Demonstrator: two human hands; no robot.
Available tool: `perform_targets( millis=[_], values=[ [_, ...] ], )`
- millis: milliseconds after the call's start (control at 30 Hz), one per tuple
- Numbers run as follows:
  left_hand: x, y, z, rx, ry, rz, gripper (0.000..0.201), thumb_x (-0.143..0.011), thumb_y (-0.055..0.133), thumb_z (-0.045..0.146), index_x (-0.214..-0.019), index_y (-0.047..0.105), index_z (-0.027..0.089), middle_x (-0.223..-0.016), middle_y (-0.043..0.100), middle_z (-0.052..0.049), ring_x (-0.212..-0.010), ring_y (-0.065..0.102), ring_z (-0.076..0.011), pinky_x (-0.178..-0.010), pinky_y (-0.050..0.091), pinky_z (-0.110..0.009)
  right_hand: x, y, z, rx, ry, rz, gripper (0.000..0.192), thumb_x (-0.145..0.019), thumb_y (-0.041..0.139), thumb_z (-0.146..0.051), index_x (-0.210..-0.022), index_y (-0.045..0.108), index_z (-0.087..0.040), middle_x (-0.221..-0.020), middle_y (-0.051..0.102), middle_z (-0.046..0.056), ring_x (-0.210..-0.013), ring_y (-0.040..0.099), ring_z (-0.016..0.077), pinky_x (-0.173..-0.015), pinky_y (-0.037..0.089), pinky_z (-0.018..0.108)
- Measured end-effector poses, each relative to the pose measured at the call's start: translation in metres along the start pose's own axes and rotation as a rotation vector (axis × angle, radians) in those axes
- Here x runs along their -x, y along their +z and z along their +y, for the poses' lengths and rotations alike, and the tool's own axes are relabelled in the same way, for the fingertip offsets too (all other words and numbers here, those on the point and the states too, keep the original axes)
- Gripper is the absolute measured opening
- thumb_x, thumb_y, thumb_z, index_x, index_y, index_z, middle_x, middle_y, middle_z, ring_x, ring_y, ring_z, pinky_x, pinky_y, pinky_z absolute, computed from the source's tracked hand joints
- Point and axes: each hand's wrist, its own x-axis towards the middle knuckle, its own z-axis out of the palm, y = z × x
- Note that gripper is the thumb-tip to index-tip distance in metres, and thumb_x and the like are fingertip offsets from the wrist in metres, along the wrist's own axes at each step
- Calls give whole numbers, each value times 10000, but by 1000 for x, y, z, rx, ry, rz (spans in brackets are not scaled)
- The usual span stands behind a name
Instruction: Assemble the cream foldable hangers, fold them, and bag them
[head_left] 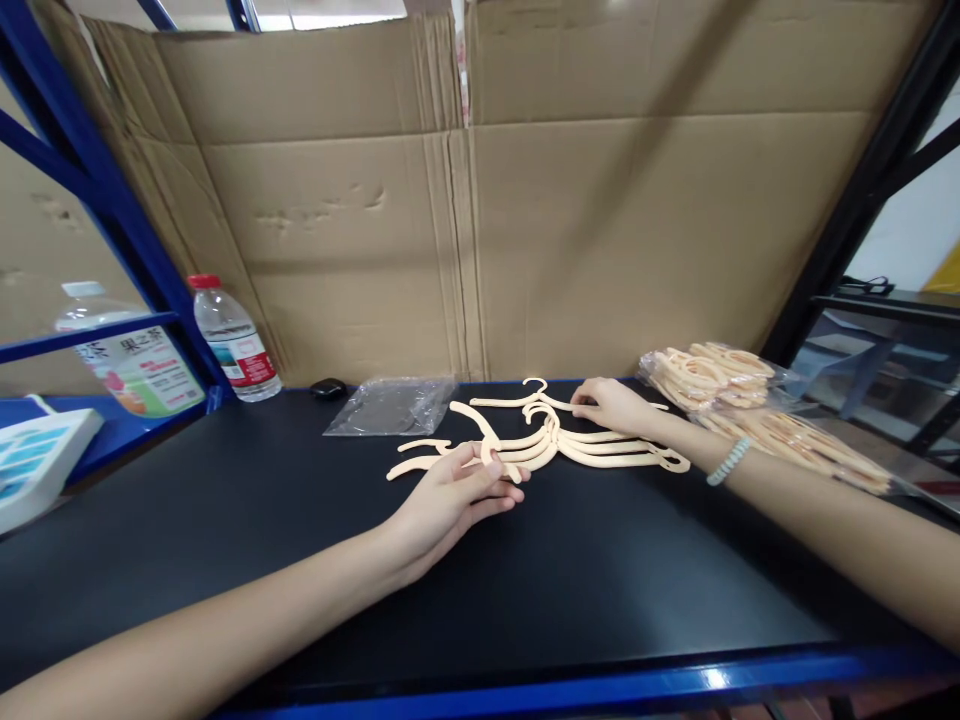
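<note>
Cream plastic hangers [555, 445] lie loosely piled mid-shelf on the black worktop [225, 540], both hands on them.
Left hand [450, 500] pinches one hanger's end between thumb and fingers; right hand [611, 405], fingers flat and close together, presses the far side of the pile. Bagged hangers [750, 400] sit just right; empty plastic bag [390, 405] and water bottle [232, 340] left, cardboard [480, 220] behind.

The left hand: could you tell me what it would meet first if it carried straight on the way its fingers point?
The left hand points right and slightly away, fingertips already at the loose hangers. Those come first; depth is hard to judge.
</note>
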Motion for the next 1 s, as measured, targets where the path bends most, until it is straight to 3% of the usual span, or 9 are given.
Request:
perform_targets(
  millis=[133, 300, 500, 700, 900, 1000],
  values=[
    [-2, -5, 9, 6, 77, 70, 192, -806, 704, 261, -842, 546, 159, -901, 688, -52, -811, 651, -135, -840, 503, -284, 5, -1, -2, 55, -7, 48, 93, -800, 557, -179, -740, 628, -177, -755, 679, 58, -720, 622, 202, -685, 449, 305],
    [-4, -21, 25, 53, 172, 172, 267, -688, 804, 169, -776, 552, 155, -848, 719, -56, -734, 647, -93, -772, 497, -202, 26, -29, -19, 15, -56, 127, 81, -860, 508, -239, -886, 567, -190, -797, 672, 40, -721, 629, 184, -687, 471, 303],
    [1, -42, 19, 49, 201, 306, 249, -640, 838, 211, -809, 682, 117, -852, 722, -66, -751, 629, -109, -756, 504, -204, 64, -36, -35, -95, -174, 241, 201, -910, 474, -269, -1059, 583, -189, -930, 659, 80, -839, 635, 202, -747, 522, 343],
    [1, -40, 9, 86, 207, 199, 169, -718, 789, 211, -774, 650, 132, -761, 627, -9, -693, 554, -84, -711, 471, -207, 78, -32, -43, -72, -280, 271, 130, -925, 475, -214, -952, 600, -197, -856, 633, 54, -781, 601, 175, -673, 487, 296],
    [7, -35, 11, 87, 166, 67, 89, -850, 659, 196, -823, 576, 177, -972, 623, -34, -886, 576, -135, -791, 471, -264, 82, -29, -41, -87, -349, 274, 129, -911, 519, -175, -999, 584, -244, -881, 646, 29, -796, 618, 163, -693, 488, 281],
    [10, -33, 13, 69, 160, -2, 71, -862, 638, 196, -834, 581, 165, -1011, 621, -53, -867, 592, -150, -809, 480, -297, 83, -29, -43, -81, -343, 288, 126, -907, 518, -190, -981, 599, -251, -877, 660, 33, -796, 633, 182, -685, 497, 300]
  ],
)
